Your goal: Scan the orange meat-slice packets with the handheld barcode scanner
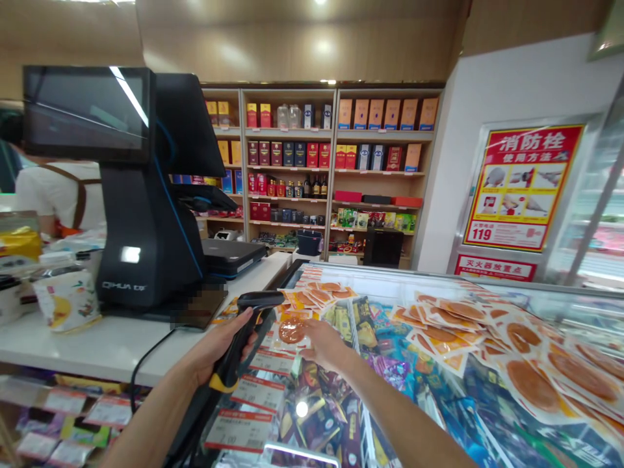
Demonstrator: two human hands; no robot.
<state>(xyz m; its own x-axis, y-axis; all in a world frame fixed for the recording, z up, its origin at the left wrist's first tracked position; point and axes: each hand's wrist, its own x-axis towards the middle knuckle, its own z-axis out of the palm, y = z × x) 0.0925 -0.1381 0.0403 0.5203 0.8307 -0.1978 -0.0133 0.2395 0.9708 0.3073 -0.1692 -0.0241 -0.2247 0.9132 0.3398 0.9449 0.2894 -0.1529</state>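
Note:
My left hand [225, 341] is wrapped around the grip of a black barcode scanner [253, 300] with a yellow band at its lower end. Its head points right. My right hand [325, 343] pinches the edge of a small clear packet [291, 330] with a round brown slice inside, just in front of the scanner's head. Beneath both hands lies the glass top of a freezer [312, 383], with price labels [244, 429] along its left side and wrapped ice creams below. Similar packets form a pile [326, 294] behind my right hand.
A black checkout terminal [156, 195] stands on the white counter [117, 354] to the left. More flat packets [526, 351] cover the freezer's right side. Boxed goods fill the shelves [287, 136] behind. At far left is a person [63, 188]. A black cable [134, 380] hangs off the counter.

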